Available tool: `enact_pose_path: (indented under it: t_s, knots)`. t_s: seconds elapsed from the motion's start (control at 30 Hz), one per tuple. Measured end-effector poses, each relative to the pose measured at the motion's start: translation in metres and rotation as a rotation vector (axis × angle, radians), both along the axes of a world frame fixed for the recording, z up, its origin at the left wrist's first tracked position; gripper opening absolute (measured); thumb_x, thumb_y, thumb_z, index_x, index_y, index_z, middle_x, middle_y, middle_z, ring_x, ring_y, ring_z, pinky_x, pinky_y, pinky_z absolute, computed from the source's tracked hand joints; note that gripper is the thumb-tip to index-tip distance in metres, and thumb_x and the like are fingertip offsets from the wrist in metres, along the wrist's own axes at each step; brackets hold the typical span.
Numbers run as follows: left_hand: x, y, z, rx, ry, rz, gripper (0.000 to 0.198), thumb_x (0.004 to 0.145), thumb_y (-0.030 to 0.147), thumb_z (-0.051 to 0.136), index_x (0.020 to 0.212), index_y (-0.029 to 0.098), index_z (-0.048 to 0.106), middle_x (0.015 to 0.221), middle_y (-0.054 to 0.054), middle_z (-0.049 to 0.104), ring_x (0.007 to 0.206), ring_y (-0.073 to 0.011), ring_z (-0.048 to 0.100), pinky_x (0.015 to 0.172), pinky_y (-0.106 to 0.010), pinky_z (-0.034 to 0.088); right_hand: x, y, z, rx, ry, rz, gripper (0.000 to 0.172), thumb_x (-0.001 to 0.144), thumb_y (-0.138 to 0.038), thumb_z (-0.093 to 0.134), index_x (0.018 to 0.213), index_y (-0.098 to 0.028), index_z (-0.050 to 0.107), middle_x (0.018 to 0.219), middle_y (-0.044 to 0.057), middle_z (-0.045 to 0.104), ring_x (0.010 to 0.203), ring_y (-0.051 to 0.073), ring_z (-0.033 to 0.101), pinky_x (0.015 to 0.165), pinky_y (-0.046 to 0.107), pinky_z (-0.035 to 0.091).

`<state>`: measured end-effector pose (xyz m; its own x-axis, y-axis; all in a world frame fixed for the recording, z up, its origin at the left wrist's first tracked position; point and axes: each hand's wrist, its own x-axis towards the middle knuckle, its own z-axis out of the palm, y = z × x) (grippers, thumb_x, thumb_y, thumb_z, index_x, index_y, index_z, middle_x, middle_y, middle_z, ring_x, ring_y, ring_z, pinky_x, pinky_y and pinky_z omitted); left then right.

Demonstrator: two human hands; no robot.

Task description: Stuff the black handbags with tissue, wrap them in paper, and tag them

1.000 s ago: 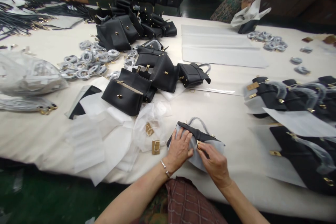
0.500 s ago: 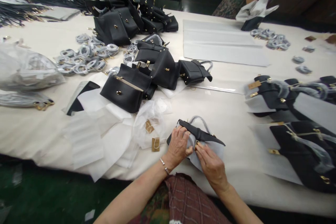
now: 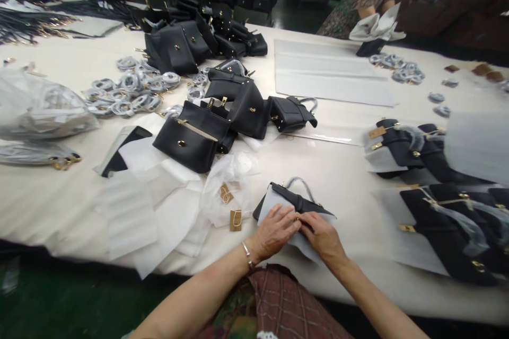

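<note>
Apparently adjusting a small gold metal clasp (image 3: 297, 216) with the narrowed right hand (image 3: 321, 235), in a grip too hidden to tell; resting the left hand (image 3: 273, 232) flat on a thin pale-grey sheet (image 3: 271, 201) over a black leather-look handbag (image 3: 290, 196), directly beneath both on the cream table (image 3: 345, 169). Probably calling next for steady pressure.

Bare tabletop (image 3: 352, 185) lies right of the nearest handbag (image 3: 299, 201), while crumpled wrapping (image 3: 236, 165) and brown tags (image 3: 236, 221) crowd its left.
</note>
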<state>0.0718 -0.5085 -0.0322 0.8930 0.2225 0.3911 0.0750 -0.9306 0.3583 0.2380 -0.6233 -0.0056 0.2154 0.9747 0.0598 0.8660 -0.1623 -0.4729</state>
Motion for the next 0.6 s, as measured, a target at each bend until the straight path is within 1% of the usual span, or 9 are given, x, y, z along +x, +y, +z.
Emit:
enact_pose_path:
  t_s: [0.03,0.07,0.17,0.23,0.33,0.4,0.5,0.6]
  knots:
    - [-0.001,-0.001,0.000,0.015,0.004,-0.050,0.025,0.100,0.018,0.043,0.122,0.018,0.056,0.126,-0.007,0.061,0.131,-0.0200,0.046,0.117,-0.042,0.029,0.001,-0.002,0.000,0.020,0.017,0.019,0.023,0.099,-0.032,0.047,0.108,-0.022,0.066,0.101,0.006,0.069,0.092,0.020,0.068,0.082,0.031,0.055]
    - [-0.002,-0.001,0.001,0.019,0.019,-0.074,0.025,0.101,0.019,0.041,0.120,0.016,0.057,0.123,-0.007,0.062,0.128,-0.0189,0.048,0.116,-0.040,0.030,0.002,-0.003,-0.001,0.028,0.033,0.032,0.023,0.099,-0.031,0.047,0.109,-0.022,0.066,0.102,0.006,0.070,0.094,0.020,0.068,0.084,0.031,0.054]
    - [-0.002,-0.002,0.004,0.030,0.077,-0.053,0.027,0.101,0.019,0.040,0.121,0.013,0.057,0.118,-0.009,0.064,0.123,-0.0195,0.051,0.116,-0.040,0.031,0.001,-0.005,-0.002,0.012,0.074,0.026,0.023,0.097,-0.029,0.048,0.110,-0.023,0.066,0.103,0.006,0.070,0.094,0.021,0.068,0.084,0.033,0.055]
    - [-0.003,-0.003,0.004,0.056,0.093,-0.046,0.027,0.100,0.019,0.041,0.122,0.013,0.057,0.123,-0.010,0.062,0.124,-0.0205,0.051,0.116,-0.041,0.031,-0.002,-0.005,-0.003,0.002,0.112,-0.035,0.022,0.095,-0.029,0.050,0.108,-0.022,0.066,0.103,0.007,0.070,0.094,0.023,0.068,0.084,0.036,0.056]
    - [-0.004,-0.003,0.003,0.112,0.082,-0.102,0.028,0.100,0.019,0.040,0.121,0.014,0.057,0.135,-0.011,0.056,0.131,-0.0221,0.045,0.117,-0.046,0.029,-0.008,-0.005,-0.006,-0.020,0.190,-0.156,0.017,0.091,-0.029,0.053,0.100,-0.021,0.066,0.097,0.007,0.071,0.089,0.023,0.069,0.082,0.037,0.057]
    - [-0.004,-0.004,0.002,0.129,0.088,-0.137,0.027,0.100,0.017,0.039,0.118,0.014,0.059,0.133,-0.010,0.057,0.133,-0.0224,0.043,0.118,-0.048,0.026,-0.009,-0.004,-0.006,-0.045,0.235,-0.193,0.015,0.089,-0.028,0.055,0.097,-0.021,0.065,0.096,0.007,0.071,0.086,0.023,0.069,0.081,0.037,0.057]
    - [-0.003,-0.006,0.003,0.107,0.124,-0.112,0.026,0.100,0.017,0.040,0.116,0.014,0.060,0.123,-0.009,0.061,0.131,-0.0230,0.045,0.119,-0.050,0.024,-0.005,-0.004,-0.006,-0.060,0.253,-0.150,0.020,0.089,-0.026,0.054,0.105,-0.022,0.065,0.104,0.007,0.070,0.092,0.022,0.069,0.084,0.037,0.057]
    - [0.000,-0.008,0.004,0.084,0.134,-0.081,0.027,0.101,0.017,0.039,0.118,0.013,0.059,0.122,-0.009,0.061,0.132,-0.0234,0.045,0.120,-0.050,0.025,0.004,-0.005,-0.007,-0.038,0.182,-0.019,0.026,0.094,-0.024,0.049,0.113,-0.024,0.067,0.107,0.006,0.070,0.097,0.021,0.068,0.087,0.034,0.055]
